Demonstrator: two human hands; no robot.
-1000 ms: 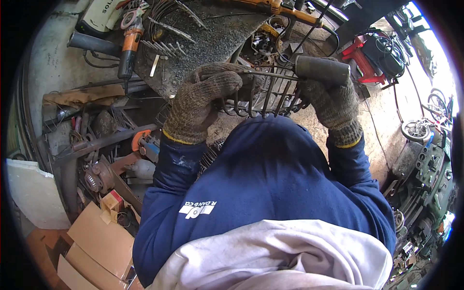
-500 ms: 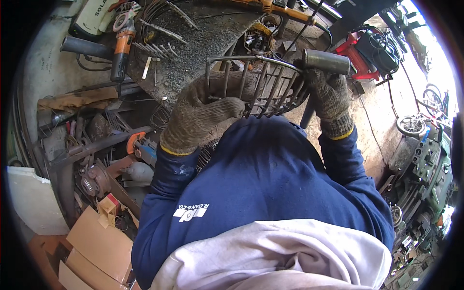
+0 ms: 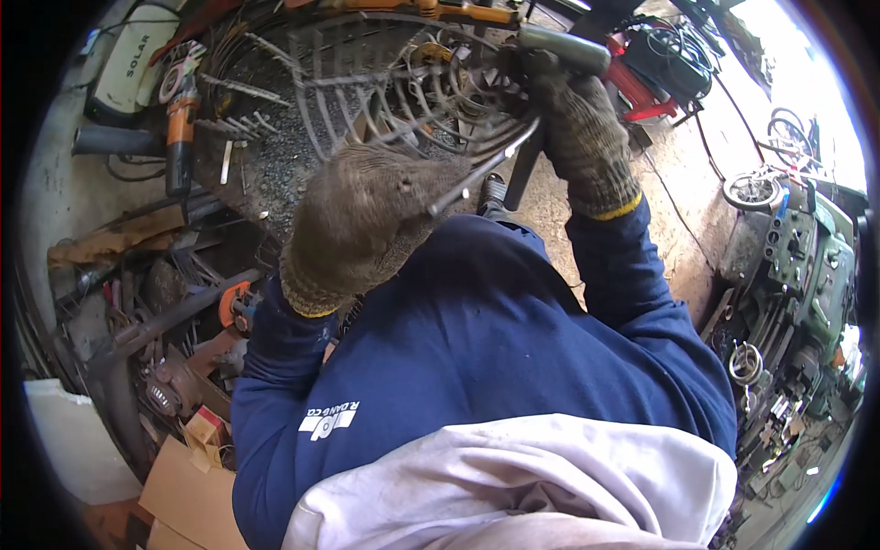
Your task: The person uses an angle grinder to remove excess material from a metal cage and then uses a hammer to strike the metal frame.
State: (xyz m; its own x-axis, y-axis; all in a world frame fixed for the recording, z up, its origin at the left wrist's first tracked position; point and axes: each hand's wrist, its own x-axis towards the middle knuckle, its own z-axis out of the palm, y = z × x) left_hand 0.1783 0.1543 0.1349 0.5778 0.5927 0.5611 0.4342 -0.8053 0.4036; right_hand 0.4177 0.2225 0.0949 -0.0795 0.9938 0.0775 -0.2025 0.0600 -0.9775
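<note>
My gloved left hand (image 3: pixel 367 215) is closed on the lower edge of a curved rack of metal bars (image 3: pixel 353 81). The rack is tilted, its far part smeared by motion, and one straight rod end sticks out beside my fingers. My right hand (image 3: pixel 585 142), in a matching knit glove, is wrapped round a hammer with a thick cylindrical steel head (image 3: pixel 564 49). Its dark handle comes out below my fist, close to the rack's right end. Whether hammer and rack touch I cannot tell.
Under the rack lies a worktable (image 3: pixel 266 170) strewn with dark grit and metal rods. An orange angle grinder (image 3: pixel 181 119) lies at the left. Scrap metal and a cardboard box (image 3: pixel 192 490) fill the lower left. A green machine (image 3: pixel 807 266) stands at the right.
Both hands have moved up and to the left with the rack and the hammer. The rack has turned, showing more of its bars. My view has shifted a little.
</note>
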